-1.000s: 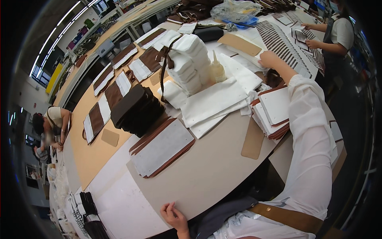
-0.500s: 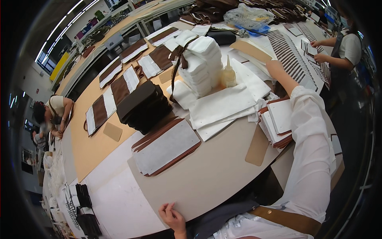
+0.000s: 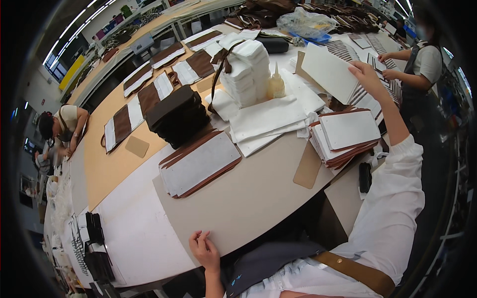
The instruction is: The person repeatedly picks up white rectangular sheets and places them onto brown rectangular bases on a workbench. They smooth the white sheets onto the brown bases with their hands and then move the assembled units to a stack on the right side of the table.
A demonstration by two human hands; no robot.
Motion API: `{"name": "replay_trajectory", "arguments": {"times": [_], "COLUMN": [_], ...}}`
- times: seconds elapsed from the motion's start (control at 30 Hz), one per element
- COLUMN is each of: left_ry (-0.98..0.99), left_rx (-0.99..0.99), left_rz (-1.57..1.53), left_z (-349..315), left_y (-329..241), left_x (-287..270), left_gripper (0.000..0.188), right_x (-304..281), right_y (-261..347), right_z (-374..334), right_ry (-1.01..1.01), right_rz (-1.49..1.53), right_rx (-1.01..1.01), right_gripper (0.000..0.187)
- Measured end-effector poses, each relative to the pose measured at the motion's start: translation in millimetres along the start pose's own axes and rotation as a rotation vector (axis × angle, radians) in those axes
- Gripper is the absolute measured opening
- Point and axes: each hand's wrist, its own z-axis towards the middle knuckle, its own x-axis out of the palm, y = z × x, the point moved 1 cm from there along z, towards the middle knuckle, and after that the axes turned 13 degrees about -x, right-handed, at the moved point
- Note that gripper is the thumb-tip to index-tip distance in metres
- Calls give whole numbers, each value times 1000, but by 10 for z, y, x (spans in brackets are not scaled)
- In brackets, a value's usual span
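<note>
My right hand (image 3: 366, 75) is closed on the edge of a white rectangular sheet (image 3: 328, 72), held tilted above the right part of the table. A stack of white-faced brown panels (image 3: 350, 130) lies below that hand. My left hand (image 3: 204, 249) rests at the table's near edge, fingers loosely bent and apart, with nothing in it. Farther in lies another pile of long panels, white on top with brown edges (image 3: 199, 164). Behind it a black stack (image 3: 179, 116) stands beside tall folded white material (image 3: 248, 69). A squeeze bottle with amber liquid (image 3: 276, 85) stands next to that.
A tan card (image 3: 308, 166) lies near the table's right edge. Brown and white bag pieces (image 3: 126, 121) spread over the far left. Black pieces (image 3: 97, 243) lie at the near left. One person (image 3: 417, 69) works at the right, another (image 3: 67, 126) at the left.
My right hand has drawn back toward me from the far right and now holds up the white sheet. My left hand has shifted slightly left and stays at the table edge.
</note>
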Motion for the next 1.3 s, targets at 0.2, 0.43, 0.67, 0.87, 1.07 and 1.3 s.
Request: {"name": "replay_trajectory", "arguments": {"times": [0.2, 0.43, 0.67, 0.87, 1.07, 1.3], "left_ry": [-23, 274, 190, 319, 204, 133], "left_rx": [120, -112, -147, -17, 298, 266], "left_rz": [-57, -626, -472, -306, -168, -114], "left_z": [22, -6, 33, 507, 1178, 1172], "left_y": [-55, -423, 9, -20, -92, -88], "left_x": [-83, -3, -203, -88, 538, 736], "left_gripper": [27, 31, 36, 36, 48, 51], "right_x": [-181, 1103, 2307, 2335, 2414, 1852], "right_y": [1426, 2570, 3179, 3180, 3098, 2357], "right_z": [-755, -1735, -3027, -3063, -2900, -1833], "right_ry": [30, 2, 464, 515, 579, 274], "right_rz": [656, 1357, 1378, 1311, 1132, 724], "right_rx": [141, 420, 872, 794, 624, 265], "right_gripper": [35, 28, 36, 36, 32, 29]}}
